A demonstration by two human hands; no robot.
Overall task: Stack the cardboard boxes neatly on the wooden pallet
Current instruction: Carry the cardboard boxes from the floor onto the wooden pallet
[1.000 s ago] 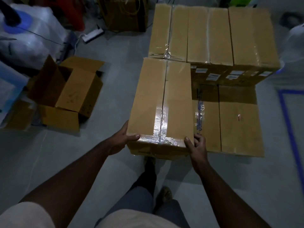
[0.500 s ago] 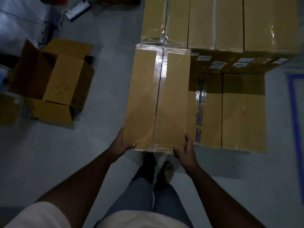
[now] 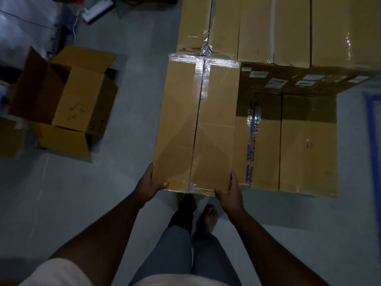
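Note:
A long taped cardboard box [image 3: 195, 129] lies lengthwise in front of me, its far end against the taller back row of boxes [image 3: 274, 29]. My left hand [image 3: 149, 185] grips its near left corner, thumb on top. My right hand [image 3: 229, 191] grips its near right corner. To its right lie lower boxes [image 3: 296, 147], their tops well below the held box's top. The wooden pallet is hidden under the stack.
An opened cardboard box [image 3: 68, 104] with raised flaps sits on the grey floor at the left. A white power strip [image 3: 97, 11] and plastic-wrapped goods [image 3: 26, 23] lie at the top left. Blue floor tape [image 3: 373, 141] runs along the right. My feet [image 3: 198, 211] stand below the box.
The held box has been pushed forward and levelled; its near side face no longer shows. Both hands stayed on its near corners and the view tilted down over it.

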